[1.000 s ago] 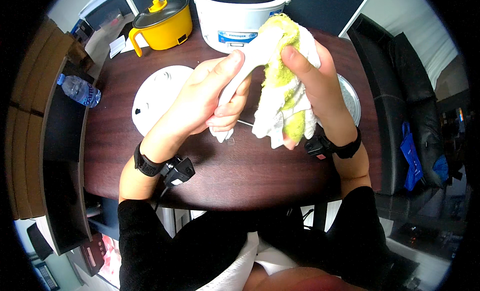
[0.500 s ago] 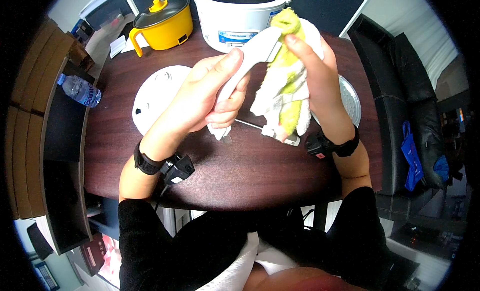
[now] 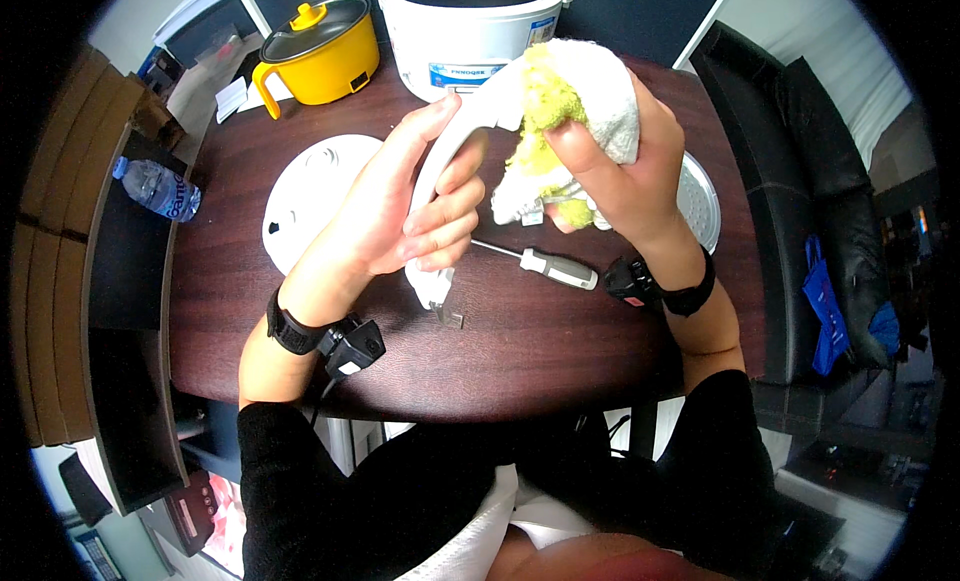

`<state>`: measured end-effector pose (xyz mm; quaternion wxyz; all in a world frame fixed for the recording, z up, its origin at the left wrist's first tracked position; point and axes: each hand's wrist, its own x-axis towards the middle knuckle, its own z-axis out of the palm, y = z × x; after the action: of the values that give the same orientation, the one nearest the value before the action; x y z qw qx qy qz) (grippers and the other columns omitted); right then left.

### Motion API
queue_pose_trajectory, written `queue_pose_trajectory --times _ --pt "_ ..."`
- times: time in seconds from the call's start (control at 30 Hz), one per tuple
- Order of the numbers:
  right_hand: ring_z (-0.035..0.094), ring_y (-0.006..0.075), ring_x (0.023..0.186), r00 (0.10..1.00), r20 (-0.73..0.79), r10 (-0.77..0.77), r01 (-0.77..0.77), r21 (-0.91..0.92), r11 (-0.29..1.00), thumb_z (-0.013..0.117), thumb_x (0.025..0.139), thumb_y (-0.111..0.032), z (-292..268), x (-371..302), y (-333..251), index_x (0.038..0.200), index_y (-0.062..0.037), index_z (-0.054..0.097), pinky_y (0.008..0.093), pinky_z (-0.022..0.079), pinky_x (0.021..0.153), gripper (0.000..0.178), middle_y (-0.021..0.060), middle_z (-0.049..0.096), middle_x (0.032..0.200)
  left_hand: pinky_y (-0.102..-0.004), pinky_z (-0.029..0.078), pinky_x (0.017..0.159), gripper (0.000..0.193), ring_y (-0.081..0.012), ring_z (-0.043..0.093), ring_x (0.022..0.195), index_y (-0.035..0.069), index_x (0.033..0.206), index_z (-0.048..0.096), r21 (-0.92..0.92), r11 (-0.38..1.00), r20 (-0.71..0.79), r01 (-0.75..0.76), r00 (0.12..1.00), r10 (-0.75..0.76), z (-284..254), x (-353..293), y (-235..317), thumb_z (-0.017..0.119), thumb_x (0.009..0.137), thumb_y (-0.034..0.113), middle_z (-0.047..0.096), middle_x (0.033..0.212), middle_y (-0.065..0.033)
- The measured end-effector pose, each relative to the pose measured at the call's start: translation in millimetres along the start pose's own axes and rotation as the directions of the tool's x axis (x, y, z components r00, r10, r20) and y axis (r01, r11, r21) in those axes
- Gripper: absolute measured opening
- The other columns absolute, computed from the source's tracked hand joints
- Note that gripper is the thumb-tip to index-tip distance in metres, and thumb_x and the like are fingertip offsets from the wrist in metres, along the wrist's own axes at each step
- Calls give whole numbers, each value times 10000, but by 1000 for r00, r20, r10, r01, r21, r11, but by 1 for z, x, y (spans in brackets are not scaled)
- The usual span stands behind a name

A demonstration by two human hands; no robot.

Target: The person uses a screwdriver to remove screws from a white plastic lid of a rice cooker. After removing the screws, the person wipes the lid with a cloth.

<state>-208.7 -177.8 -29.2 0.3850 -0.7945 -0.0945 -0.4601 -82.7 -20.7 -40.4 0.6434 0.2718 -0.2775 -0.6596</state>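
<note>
1. Okay, left hand (image 3: pixel 435 196) closed round a curved white handle (image 3: pixel 488 103), fingers wrapped, thumb laid along it near the top.
2. Right hand (image 3: pixel 640 171) partly closed, gripping a bunched yellow-green and white cloth (image 3: pixel 608 93); thumb in front, other fingers mostly hidden behind it.
3. Handle held up over the worktop (image 3: pixel 520 366), tilted, upper end meeting the cloth; exact contact partly covered. Small metal piece (image 3: pixel 450 319) at its lower end.
4. Screwdriver (image 3: pixel 560 269) with grey-white grip lying on worktop below the cloth, shaft pointing left toward left hand.
5. White round lid (image 3: pixel 312 196) flat on worktop, left side, partly behind left forearm.
6. Silver perforated disc (image 3: pixel 703 206) at right, partly behind right hand and wrist.
7. White appliance body (image 3: pixel 470 36) at far edge, open top, dark inside, blue label on front.
8. Yellow pot (image 3: pixel 330 66) left of it, lid on, handle toward the left.
9. Black devices strapped on both wrists, left one (image 3: pixel 352 346) and right one (image 3: pixel 632 281).
10. Left of worktop: clear bottle (image 3: pixel 158 189). Right: black sofa (image 3: pixel 760 151) with blue fabric item (image 3: pixel 823 306).
</note>
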Motion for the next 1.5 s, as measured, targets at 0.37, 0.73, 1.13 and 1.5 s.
queue_pose_trajectory --times 0.37,0.73,1.13,1.5 --pt "651 139 861 988 105 111 -117 48 992 621 822 -130 -4 -5 -5 1085 52 579 256 512 730 323 114 667 954 -212 252 246 535 -76 262 246 110 607 355 -63 998 38 27 999 -24 3 -1 -3 313 959 511 292 372 29" --pt "648 138 697 982 88 165 -166 -1 986 656 801 -109 7 -4 26 962 14 632 279 501 619 204 112 663 783 -213 248 256 579 -84 285 243 109 592 371 -81 997 256 -4 966 25 9 -12 11 237 961 534 333 372 18" --pt "668 147 677 990 -13 141 -141 -11 990 661 829 -226 -1 2 -7 933 -8 599 267 508 595 250 104 672 755 -219 255 268 515 -83 259 260 101 651 366 6 996 69 -88 994 88 -3 -2 11 280 972 494 287 394 23" --pt "667 153 649 977 59 205 -199 -95 975 666 826 -262 -9 4 -10 864 -7 613 260 495 570 264 100 659 701 -195 275 290 489 -54 296 289 79 650 426 415 906 -179 -85 969 173 5 -3 3 400 960 456 349 417 23"
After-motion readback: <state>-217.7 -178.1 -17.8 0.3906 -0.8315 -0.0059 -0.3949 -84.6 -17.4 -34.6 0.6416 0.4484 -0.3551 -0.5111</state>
